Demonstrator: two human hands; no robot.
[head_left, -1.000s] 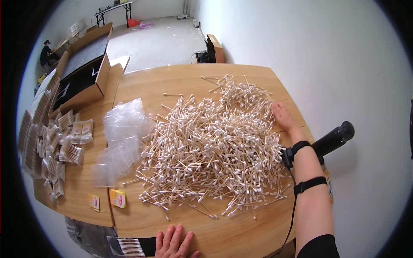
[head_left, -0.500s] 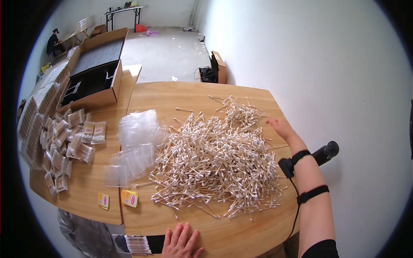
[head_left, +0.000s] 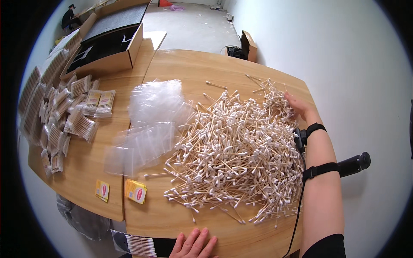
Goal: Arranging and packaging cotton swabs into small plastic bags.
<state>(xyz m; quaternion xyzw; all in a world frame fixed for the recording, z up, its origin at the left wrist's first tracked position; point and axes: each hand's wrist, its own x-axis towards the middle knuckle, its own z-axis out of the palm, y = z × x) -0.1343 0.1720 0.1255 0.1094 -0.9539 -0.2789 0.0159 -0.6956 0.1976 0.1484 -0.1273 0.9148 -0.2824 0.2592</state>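
A big heap of cotton swabs (head_left: 241, 150), white-tipped with wooden sticks, covers the middle and right of the table. At its far right edge is my right hand (head_left: 301, 106), fingers loosely bent and apart against the outer swabs; some fingertips are partly hidden. My left hand (head_left: 194, 246) lies flat at the table's front edge, fingers stretched out, holding nothing. Left of it, a row of swabs (head_left: 141, 246) lies side by side on a dark strip (head_left: 165, 247), with clear plastic at its left end. Yellow cards (head_left: 136, 191) form a small stack beyond that row.
Clear plastic bags (head_left: 155, 103) lie left of the heap. More yellow cards (head_left: 102, 190) sit on the left table, below a pile of packed swabs (head_left: 64, 112). An open cardboard box (head_left: 137, 47) stands behind. A black device (head_left: 353, 162) is strapped to my right forearm.
The view has shifted, so the table appears lower and larger. My right hand has come in from beside the heap to its far right edge. My left hand stays flat.
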